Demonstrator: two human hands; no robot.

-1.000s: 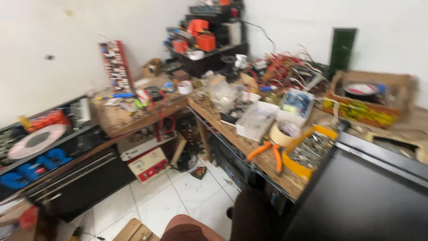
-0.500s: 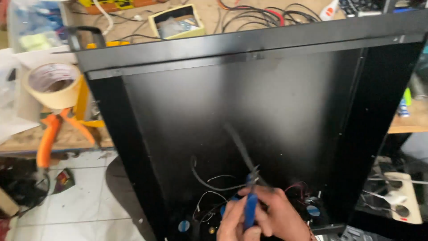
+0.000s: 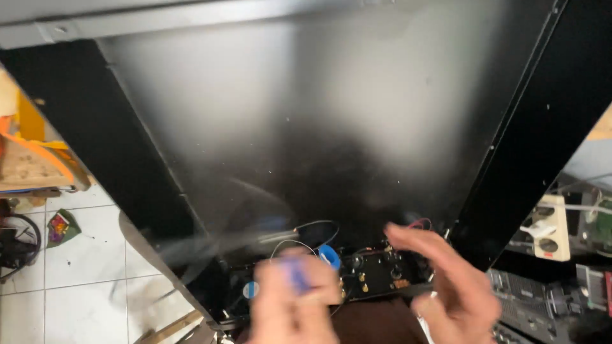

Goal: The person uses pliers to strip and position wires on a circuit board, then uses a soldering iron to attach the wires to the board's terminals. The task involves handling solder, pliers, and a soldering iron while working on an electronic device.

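Closed around a blue-handled tool [image 3: 294,275], the left hand [image 3: 290,299] sat at the bottom middle of the frame, heavily blurred; the tool looked like a soldering iron or screwdriver, though I cannot tell which. Its shaft smeared up and left, towards the open black cabinet [image 3: 331,127], probably held that way to reach the parts inside. At the lower right, the right hand [image 3: 446,286] hovered with fingers spread and loose, gripping nothing, just beside one small circuit board [image 3: 379,271] at the cabinet's lower edge. Two blue round parts [image 3: 329,256] showed near the board, with thin wires [image 3: 306,230] looping above. One white power strip [image 3: 549,228] lay at right.
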